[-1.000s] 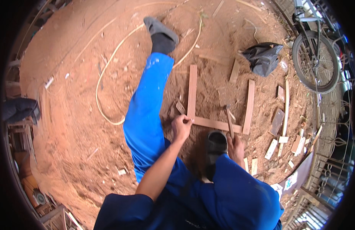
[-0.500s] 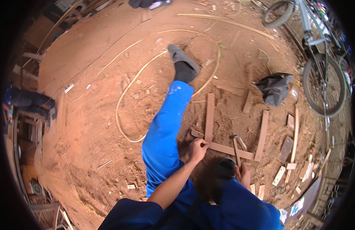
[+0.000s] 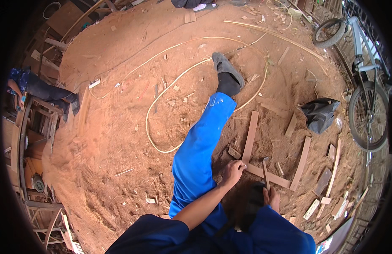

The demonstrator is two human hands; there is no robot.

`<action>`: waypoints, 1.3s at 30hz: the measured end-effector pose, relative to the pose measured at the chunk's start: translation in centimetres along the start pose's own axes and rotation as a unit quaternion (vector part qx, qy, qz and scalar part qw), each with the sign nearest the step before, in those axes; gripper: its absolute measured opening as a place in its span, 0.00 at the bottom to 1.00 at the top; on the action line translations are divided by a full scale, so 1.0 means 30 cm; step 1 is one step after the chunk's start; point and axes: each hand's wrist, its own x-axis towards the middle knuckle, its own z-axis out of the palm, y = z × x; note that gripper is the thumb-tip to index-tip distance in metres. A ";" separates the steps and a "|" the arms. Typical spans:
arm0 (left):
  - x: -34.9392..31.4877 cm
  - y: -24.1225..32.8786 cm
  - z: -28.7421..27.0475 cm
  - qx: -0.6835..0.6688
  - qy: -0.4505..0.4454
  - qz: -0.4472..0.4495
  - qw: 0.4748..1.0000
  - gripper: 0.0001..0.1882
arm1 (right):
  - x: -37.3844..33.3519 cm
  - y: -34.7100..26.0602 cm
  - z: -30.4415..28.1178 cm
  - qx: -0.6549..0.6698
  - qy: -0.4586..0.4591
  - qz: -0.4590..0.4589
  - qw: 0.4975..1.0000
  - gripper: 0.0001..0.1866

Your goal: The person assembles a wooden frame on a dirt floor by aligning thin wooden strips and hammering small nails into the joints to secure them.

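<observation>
At the near end of the left strip [image 3: 250,136], where it meets the cross strip [image 3: 278,180], the left hand [image 3: 233,173] rests with thumb and forefinger drawn together; anything pinched between them is too small to tell. Just to its right, the right hand [image 3: 271,198] is clamped around the handle of a hammer [image 3: 266,174], whose head points away from the person and overlaps the line of the cross strip; contact with the wood cannot be confirmed. The right strip [image 3: 301,163] lies at the other end of the cross strip, so that the three pieces form a U open away from the person. The bare left forearm [image 3: 200,208] slants up and rightward from the lower edge, knuckles uppermost; the right forearm is hidden by the raised right knee. The left leg [image 3: 200,146], in blue trousers, extends forward to a grey shoe [image 3: 227,70], within a loop of pale hose [image 3: 151,131]. A black bag [image 3: 320,115] sits beyond the right strip, wood scraps [image 3: 323,182] lie to its right, and a bicycle [image 3: 368,116] stands near the right edge. A second person [image 3: 46,89] is at far left.
</observation>
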 end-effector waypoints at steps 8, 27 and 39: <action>0.014 0.015 -0.011 -0.001 0.008 0.022 1.000 0.10 | 0.013 -0.023 -0.007 -0.012 0.004 -0.007 1.000 0.21; 0.056 0.025 -0.039 -0.033 -0.055 -0.048 0.997 0.07 | 0.016 -0.025 0.000 -0.002 0.002 -0.028 1.000 0.17; 0.044 -0.013 -0.015 -0.008 -0.059 -0.053 0.997 0.09 | -0.042 -0.153 -0.063 0.001 -0.095 -0.104 0.990 0.16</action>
